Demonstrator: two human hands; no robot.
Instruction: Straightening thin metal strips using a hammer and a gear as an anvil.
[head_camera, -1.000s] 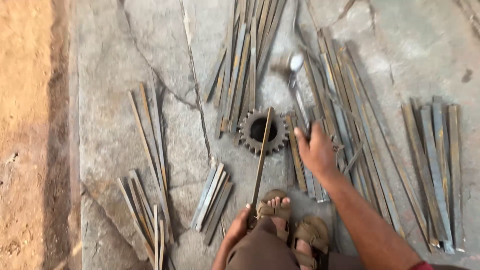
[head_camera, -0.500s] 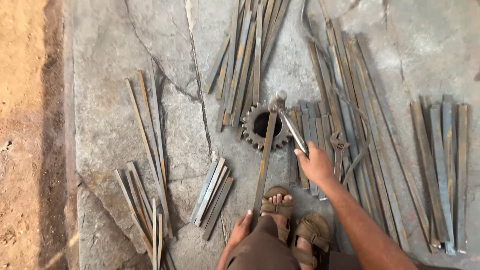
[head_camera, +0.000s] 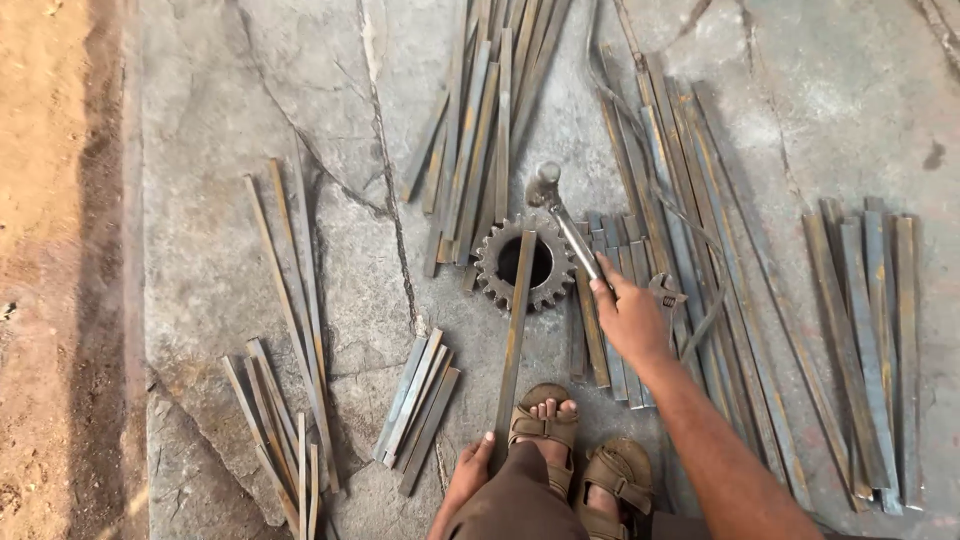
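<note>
Right hand (head_camera: 632, 322): closed around the lower handle of a hammer (head_camera: 562, 221), fingers wrapped, forefinger laid along the shaft. The hammer's metal head sits raised above the upper right rim of the gear, handle slanting down to the fist.

Left hand (head_camera: 468, 478): low in view beside the knee, fingertips pinching or pressing the near end of a flat steel strip (head_camera: 514, 340); the exact grip is partly hidden.

Flat steel strip: long, narrow, rust-flecked. It lies from the left hand straight up across the opening of the gear (head_camera: 524, 263), its far end resting over the bore. Judged stiff and moderately heavy, edges likely sharp and gritty rather than slippery; best held at the near end, well clear of the hammer's head.

Gear: toothed steel ring, dark bore, flat on the cracked stone floor (head_camera: 230, 260). Judged heavy and steady as a support.

Feet in brown sandals (head_camera: 585, 465): planted just beside the strip's near end.

Surroundings: bundles of similar strips: a short stack (head_camera: 418, 405) left of the strip, long ones (head_camera: 480, 120) above the gear, more at the right (head_camera: 870, 330) and lower left (head_camera: 275, 420). An adjustable wrench (head_camera: 668, 296) lies just beyond the right hand.
</note>
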